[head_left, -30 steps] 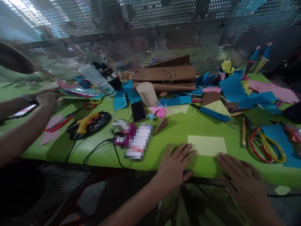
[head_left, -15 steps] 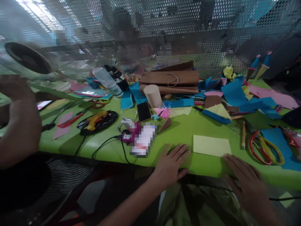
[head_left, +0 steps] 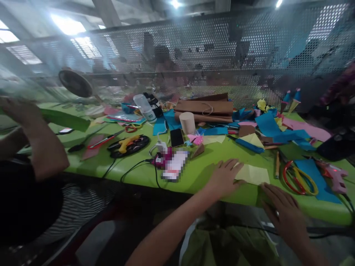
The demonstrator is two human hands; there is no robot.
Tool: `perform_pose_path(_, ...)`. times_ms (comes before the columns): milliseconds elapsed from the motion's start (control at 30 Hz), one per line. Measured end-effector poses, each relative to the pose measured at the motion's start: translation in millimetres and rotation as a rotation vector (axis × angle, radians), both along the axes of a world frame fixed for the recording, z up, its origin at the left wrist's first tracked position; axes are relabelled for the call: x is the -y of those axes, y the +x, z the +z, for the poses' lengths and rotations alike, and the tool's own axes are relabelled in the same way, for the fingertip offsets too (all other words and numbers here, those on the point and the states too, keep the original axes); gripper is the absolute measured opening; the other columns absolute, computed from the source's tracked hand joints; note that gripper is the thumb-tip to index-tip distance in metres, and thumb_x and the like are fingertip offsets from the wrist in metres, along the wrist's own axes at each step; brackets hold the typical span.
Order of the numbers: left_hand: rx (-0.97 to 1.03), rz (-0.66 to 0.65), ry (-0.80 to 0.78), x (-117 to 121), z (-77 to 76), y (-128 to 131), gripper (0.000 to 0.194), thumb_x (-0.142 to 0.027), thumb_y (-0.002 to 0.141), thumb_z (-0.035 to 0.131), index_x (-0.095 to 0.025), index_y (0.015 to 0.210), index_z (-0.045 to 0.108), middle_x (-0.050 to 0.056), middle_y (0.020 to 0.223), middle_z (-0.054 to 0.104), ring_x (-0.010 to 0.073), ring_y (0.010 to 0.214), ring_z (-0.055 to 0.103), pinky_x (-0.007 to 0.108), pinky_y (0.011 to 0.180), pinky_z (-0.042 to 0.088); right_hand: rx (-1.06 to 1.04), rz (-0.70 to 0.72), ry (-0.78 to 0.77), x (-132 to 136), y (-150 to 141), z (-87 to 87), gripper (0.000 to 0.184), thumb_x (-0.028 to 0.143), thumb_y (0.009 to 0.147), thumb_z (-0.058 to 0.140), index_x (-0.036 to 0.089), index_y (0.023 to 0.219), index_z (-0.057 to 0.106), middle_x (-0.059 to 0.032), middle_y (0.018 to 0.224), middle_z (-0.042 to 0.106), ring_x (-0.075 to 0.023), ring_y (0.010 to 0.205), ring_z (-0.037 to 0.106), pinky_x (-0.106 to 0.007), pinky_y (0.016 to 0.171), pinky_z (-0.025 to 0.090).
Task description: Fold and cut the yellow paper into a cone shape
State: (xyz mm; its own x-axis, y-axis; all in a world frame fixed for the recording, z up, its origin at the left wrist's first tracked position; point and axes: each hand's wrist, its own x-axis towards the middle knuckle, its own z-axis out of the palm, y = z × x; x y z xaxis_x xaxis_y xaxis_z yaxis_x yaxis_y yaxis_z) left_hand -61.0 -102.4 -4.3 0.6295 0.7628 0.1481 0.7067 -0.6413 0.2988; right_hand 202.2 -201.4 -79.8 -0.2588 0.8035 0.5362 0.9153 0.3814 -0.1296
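Observation:
A pale yellow sheet of paper (head_left: 253, 174) lies near the front edge of the green table (head_left: 205, 166). My left hand (head_left: 224, 177) rests flat on the table with fingers apart, its fingertips touching the sheet's left edge. My right hand (head_left: 280, 207) lies at the table's front edge just below the sheet's right corner, fingers stretched out and empty.
Red and yellow scissors (head_left: 298, 176), a pencil (head_left: 277, 164), a pink glue gun (head_left: 334, 174) and blue paper lie to the right. A phone (head_left: 176, 137), paper cup (head_left: 188, 122), brown bags (head_left: 206, 108) and cables sit further back. A person's arm (head_left: 41, 144) rises at the left.
The view has tilted up and pulled back. My left hand has moved right onto the yellow sheet's edge. The person at the left has raised an arm holding green paper.

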Motion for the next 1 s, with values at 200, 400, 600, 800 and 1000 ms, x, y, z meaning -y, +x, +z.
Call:
perform_pose_path(200, -0.091, -0.072, -0.013, -42.5, 1.5, 31.7, 0.079, -0.062, 0.086, 0.071, -0.015, 0.147, 0.052, 0.017, 0.141, 0.063, 0.0365, 0.130, 0.057, 0.054, 0.110, 0.043, 0.041, 0.039, -0.003, -6.3, 6.9, -0.7, 0.050, 0.030, 0.098, 0.058, 0.024, 0.147, 0.053, -0.0079, 0.141, 0.069, -0.0287, 0.127, 0.063, -0.047, 0.104, 0.048)
perform_pose_path(400, 0.103, 0.031, -0.304, -58.5, -2.8, 25.0, 0.056, -0.043, 0.070, 0.088, -0.016, 0.116, 0.071, 0.015, 0.115, 0.074, 0.0388, 0.111, 0.066, 0.051, 0.100, 0.048, -0.099, 0.090, -0.090, -40.0, 8.0, 8.2, 0.037, 0.036, 0.098, 0.062, 0.032, 0.134, 0.065, -0.0047, 0.132, 0.074, -0.0267, 0.118, 0.070, -0.044, 0.097, 0.057)
perform_pose_path(600, 0.435, 0.141, -0.432, -94.8, 13.6, 5.7, 0.035, -0.042, 0.088, 0.070, -0.017, 0.113, 0.067, 0.007, 0.112, 0.074, 0.0249, 0.100, 0.069, 0.031, 0.081, 0.052, -0.747, -0.094, -0.345, -111.4, -10.8, 61.7, 0.066, 0.054, 0.089, 0.072, 0.029, 0.148, 0.054, -0.0110, 0.134, 0.070, -0.0300, 0.116, 0.070, -0.043, 0.090, 0.058)
perform_pose_path(800, 1.011, 0.207, -0.645, -119.1, 19.0, 1.8, 0.026, -0.035, 0.079, 0.076, -0.016, 0.089, 0.062, 0.004, 0.091, 0.070, 0.0203, 0.085, 0.065, 0.028, 0.073, 0.048, -1.171, 0.057, -0.546, -180.1, -47.5, 103.7, 0.045, 0.059, 0.075, 0.084, 0.020, 0.095, 0.074, -0.0028, 0.078, 0.071, -0.0184, 0.070, 0.061, -0.031, 0.062, 0.048)
perform_pose_path(1000, 1.049, 0.286, -0.717, -124.0, 8.0, -2.4, 0.027, -0.034, 0.075, 0.077, -0.018, 0.080, 0.056, 0.000, 0.080, 0.063, 0.0162, 0.075, 0.058, 0.026, 0.067, 0.043, -1.191, -0.030, -0.416, -209.8, -43.7, 97.5, 0.045, 0.062, 0.075, 0.082, 0.021, 0.066, 0.066, 0.0016, 0.062, 0.055, -0.0134, 0.060, 0.046, -0.028, 0.055, 0.037)
